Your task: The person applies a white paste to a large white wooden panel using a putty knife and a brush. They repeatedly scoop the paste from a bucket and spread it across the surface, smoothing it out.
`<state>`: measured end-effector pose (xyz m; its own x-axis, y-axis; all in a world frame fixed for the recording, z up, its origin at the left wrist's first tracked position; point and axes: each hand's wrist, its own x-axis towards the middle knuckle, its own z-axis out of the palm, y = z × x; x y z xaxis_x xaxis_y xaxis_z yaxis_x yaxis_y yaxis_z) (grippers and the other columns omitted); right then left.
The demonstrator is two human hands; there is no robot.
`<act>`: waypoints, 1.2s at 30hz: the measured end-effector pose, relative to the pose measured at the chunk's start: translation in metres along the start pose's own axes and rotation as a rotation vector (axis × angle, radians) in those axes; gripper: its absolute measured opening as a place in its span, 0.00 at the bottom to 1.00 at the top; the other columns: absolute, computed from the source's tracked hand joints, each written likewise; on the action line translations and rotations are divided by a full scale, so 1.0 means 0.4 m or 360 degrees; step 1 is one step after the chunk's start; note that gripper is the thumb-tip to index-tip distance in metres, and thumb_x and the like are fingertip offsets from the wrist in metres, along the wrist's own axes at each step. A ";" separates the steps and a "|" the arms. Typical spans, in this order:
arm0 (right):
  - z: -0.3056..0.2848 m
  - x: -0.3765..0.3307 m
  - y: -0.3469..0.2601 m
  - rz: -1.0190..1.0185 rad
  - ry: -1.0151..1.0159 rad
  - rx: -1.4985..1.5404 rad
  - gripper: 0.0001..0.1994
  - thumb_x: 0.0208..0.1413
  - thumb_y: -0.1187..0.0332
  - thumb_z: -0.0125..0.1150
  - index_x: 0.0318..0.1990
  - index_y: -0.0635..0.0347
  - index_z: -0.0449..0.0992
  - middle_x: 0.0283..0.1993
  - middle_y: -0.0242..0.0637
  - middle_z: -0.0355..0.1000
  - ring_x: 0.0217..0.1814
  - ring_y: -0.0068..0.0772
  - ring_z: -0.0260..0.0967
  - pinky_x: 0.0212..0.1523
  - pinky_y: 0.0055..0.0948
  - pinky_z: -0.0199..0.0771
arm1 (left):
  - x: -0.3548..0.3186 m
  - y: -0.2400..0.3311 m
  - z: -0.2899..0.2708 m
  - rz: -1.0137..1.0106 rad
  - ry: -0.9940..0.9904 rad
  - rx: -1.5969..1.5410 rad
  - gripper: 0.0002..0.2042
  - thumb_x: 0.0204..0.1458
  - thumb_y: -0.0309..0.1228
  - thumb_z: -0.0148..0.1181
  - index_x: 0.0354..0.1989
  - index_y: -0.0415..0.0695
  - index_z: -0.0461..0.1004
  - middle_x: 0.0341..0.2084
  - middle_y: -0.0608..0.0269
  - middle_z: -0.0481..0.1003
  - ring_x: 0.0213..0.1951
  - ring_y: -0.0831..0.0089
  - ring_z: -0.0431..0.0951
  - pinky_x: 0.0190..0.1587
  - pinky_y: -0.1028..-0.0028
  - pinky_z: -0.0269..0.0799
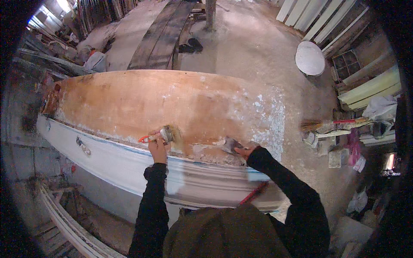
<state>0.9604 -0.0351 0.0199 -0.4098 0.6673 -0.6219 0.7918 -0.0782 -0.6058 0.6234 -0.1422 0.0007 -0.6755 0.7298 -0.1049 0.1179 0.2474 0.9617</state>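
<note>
A long brown wooden tabletop (142,92) stretches before me, specked with white at its right end. My left hand (158,149) is closed round a paintbrush (173,133) with an orange handle end; its wide bristles point right, over the board's near part. Further right, my right hand (247,152) grips a flat grey scraper (232,145), its blade low at the board's near side. Pale smears and rough crumbly material lie between the two tools. Along the near edge runs a long white moulding (107,148) with ridged lines and blue streaks.
Dark planks (159,34) extend behind the tabletop, with dark shoes (191,45) beside them. A white round lid-like disc (310,58) lies on the floor at the far right, near white strips (320,17). A broom (312,125) and bags are at right; long rails (71,223) sit lower left.
</note>
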 end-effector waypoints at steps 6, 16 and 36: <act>0.009 0.078 0.132 -0.0081 -0.0110 0.0400 0.20 0.43 0.48 0.53 0.33 0.56 0.70 0.16 0.29 0.62 0.14 0.23 0.54 0.17 0.25 0.56 | 0.000 0.035 0.030 0.0027 0.0093 -0.0446 0.07 0.51 0.31 0.43 0.35 0.42 0.62 0.27 0.63 0.68 0.26 0.78 0.70 0.24 0.80 0.69; 0.127 0.222 0.082 -0.0213 -0.0152 -0.0196 0.17 0.47 0.58 0.49 0.46 0.47 0.66 0.24 0.41 0.66 0.19 0.33 0.62 0.23 0.27 0.64 | -0.005 0.065 0.045 -0.0017 0.0126 -0.0537 0.11 0.50 0.36 0.45 0.34 0.41 0.65 0.26 0.63 0.69 0.26 0.76 0.71 0.25 0.78 0.70; -0.020 0.000 0.104 -0.0922 0.0428 -0.0642 0.16 0.43 0.61 0.55 0.43 0.41 0.68 0.12 0.39 0.61 0.10 0.32 0.56 0.12 0.28 0.56 | -0.007 0.031 0.008 -0.0081 0.0101 -0.0413 0.11 0.50 0.34 0.46 0.35 0.38 0.64 0.27 0.63 0.68 0.27 0.77 0.69 0.27 0.78 0.69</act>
<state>0.9969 -0.0323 -0.0014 -0.7272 0.6811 -0.0853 0.6090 0.5829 -0.5380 0.6292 -0.1392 0.0123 -0.7211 0.6772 -0.1467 -0.1026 0.1050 0.9892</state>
